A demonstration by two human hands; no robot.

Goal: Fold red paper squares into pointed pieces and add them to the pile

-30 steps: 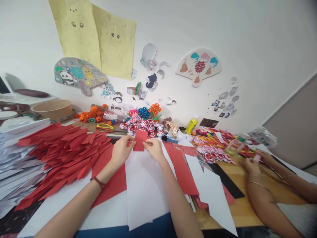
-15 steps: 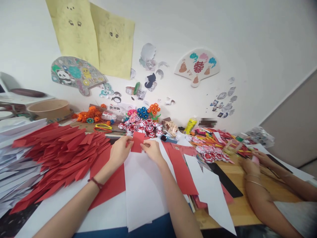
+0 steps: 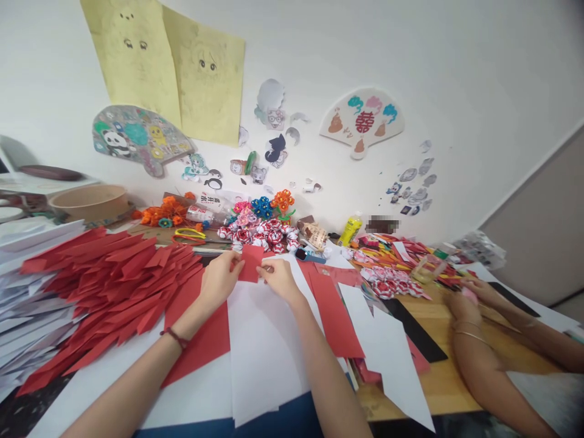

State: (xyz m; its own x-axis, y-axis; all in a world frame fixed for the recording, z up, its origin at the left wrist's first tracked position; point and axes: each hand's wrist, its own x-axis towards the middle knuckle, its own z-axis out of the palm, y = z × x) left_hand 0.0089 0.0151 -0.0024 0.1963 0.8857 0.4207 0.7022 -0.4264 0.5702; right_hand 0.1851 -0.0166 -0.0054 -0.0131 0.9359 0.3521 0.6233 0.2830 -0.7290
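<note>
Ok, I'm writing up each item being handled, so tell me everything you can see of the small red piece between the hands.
The small red piece is plain, roughly rectangular and looks like paper. The left hand grips its left edge, and the right hand its right edge, lower down. It appears just beyond the white sheets; whether it touches them is unclear. Any folds are too small to make out.

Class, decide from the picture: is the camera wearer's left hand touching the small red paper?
Touching: the head view shows the left hand pinching the small red paper at its left edge.
</note>
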